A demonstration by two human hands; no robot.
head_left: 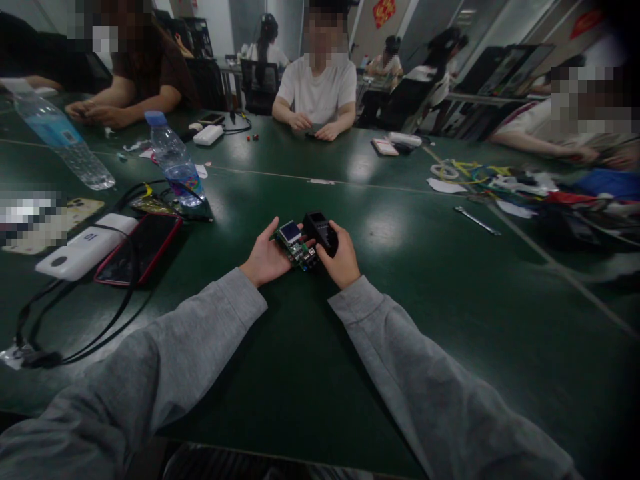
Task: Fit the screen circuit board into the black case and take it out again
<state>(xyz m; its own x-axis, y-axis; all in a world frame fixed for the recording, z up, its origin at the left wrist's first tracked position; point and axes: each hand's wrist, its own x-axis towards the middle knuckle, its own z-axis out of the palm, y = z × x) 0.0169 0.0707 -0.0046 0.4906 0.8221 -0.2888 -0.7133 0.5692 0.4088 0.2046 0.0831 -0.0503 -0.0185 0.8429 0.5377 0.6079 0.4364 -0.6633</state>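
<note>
My left hand [264,259] grips a small green circuit board [296,247] with a little bluish screen on top, just above the dark green table [410,280]. My right hand [341,259] is wrapped round a black plastic casing [321,232], held against the board's right side. Both hands meet at the middle of the table, grey sleeves leading back to me.
At the left lie a red-edged phone [140,248], a white power bank [86,247] with black cables, and two water bottles [175,159]. A wrench [476,220] and a pile of coloured parts [505,179] sit at the right. Other people sit round the far side.
</note>
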